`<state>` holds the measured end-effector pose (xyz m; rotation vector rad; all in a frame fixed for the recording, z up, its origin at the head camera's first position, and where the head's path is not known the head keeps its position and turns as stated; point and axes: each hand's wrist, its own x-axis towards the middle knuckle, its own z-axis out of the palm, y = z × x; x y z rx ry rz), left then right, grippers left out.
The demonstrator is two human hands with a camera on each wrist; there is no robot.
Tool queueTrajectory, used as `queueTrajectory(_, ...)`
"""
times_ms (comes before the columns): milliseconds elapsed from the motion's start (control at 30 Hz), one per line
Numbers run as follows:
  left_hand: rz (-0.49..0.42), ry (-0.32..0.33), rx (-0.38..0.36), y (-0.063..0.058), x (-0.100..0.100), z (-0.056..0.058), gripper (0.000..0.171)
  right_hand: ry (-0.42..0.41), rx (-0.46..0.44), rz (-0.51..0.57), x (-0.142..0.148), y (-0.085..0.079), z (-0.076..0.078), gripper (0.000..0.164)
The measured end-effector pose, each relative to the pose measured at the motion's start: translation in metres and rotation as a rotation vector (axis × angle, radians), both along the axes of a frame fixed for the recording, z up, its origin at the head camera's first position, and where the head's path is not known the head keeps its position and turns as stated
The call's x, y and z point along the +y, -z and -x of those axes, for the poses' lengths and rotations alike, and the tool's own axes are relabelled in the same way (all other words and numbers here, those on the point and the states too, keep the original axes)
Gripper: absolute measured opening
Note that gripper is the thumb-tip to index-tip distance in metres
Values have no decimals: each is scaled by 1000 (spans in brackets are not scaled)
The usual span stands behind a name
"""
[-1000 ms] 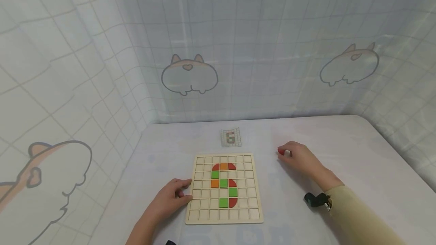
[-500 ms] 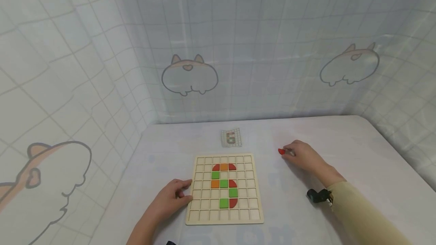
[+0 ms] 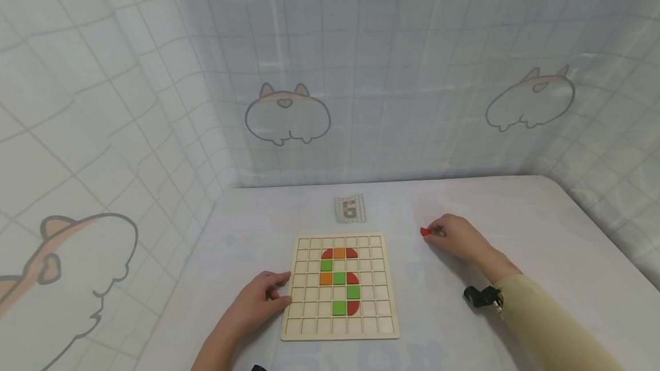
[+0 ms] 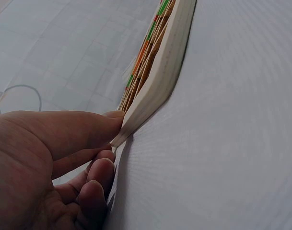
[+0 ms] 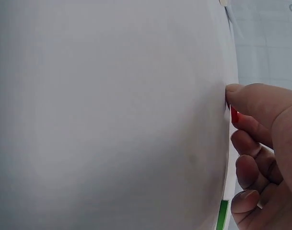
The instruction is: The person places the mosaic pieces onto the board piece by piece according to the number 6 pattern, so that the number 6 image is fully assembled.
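Note:
A wooden grid board (image 3: 309, 325) lies flat on the table, with red, orange and green tiles (image 3: 338, 278) set in some of its squares. At its left edge, the thumb and index finger of my left hand (image 3: 260, 296) press against the rim; in the left wrist view the thumb (image 4: 88, 129) meets the board's side (image 4: 169, 72) and the other fingers curl below. To the right of the board, my right hand (image 3: 456, 236) pinches a red rounded tile (image 3: 425, 232) between thumb and fingertips, just at the table surface. Its red edge (image 5: 234, 114) partly shows in the right wrist view.
Behind the board lies a small patterned card (image 3: 349, 208) with a gridded figure. A green strip (image 5: 222, 214) shows below the fingers in the right wrist view. The white table (image 3: 392, 199) ends at a patterned curtain (image 3: 392, 102) behind and along the sides.
My right hand shifts slightly to the right and changes its pinch, so more of the red tile shows. The left hand and board stay put.

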<state>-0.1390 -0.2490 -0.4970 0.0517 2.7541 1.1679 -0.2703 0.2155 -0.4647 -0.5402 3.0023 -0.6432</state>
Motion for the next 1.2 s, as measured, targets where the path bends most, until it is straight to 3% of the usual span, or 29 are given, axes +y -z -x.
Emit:
queueTrajectory(333, 10, -6, -6, 0, 0, 0, 53, -8, -27, 43, -33, -12, -22, 18)
queueTrajectory(567, 11, -10, -19, 0, 0, 0, 54, -134, 9, 85, -61, -18, -38, 19)
queueTrajectory(833, 14, -7, -15, -1, 1, 0, 53, -224, -43, 135, -90, -22, -56, 16)
queueTrajectory(1200, 8, 3, -15, -2, 0, 0, 53, -324, -130, 164, -122, -16, -73, 17)
